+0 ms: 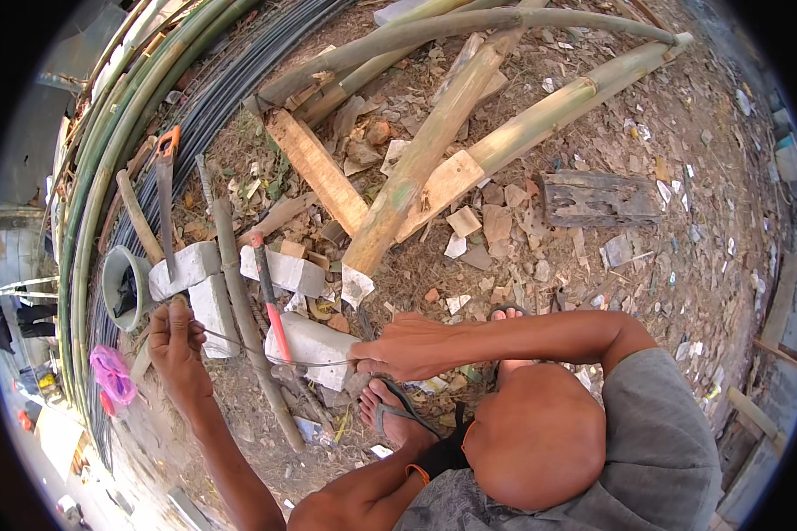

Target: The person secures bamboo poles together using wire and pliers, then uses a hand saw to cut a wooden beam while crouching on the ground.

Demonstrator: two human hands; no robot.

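A thin dark wire [314,364] runs between my two hands and sags slightly in the middle. My left hand [175,343] pinches one end between thumb and fingers, near the bucket. The other end is in the closed fingers of my right hand [400,348], just above my sandalled foot. Behind the wire lies a pale concrete block [321,341], with a red-and-black bar-like tool [271,305] leaning across it. A rough wooden stick [239,301] passes beneath the wire, beside more pale blocks [212,314].
An orange-handled handsaw [166,190] stands against a block next to a grey-green bucket [126,288]. Long green bamboo poles [93,239] and dark rods [230,88] curve along the left. Ahead lie crossed bamboo pieces [434,159] and a weathered plank [600,198]. A pink plastic bag [112,373] sits left.
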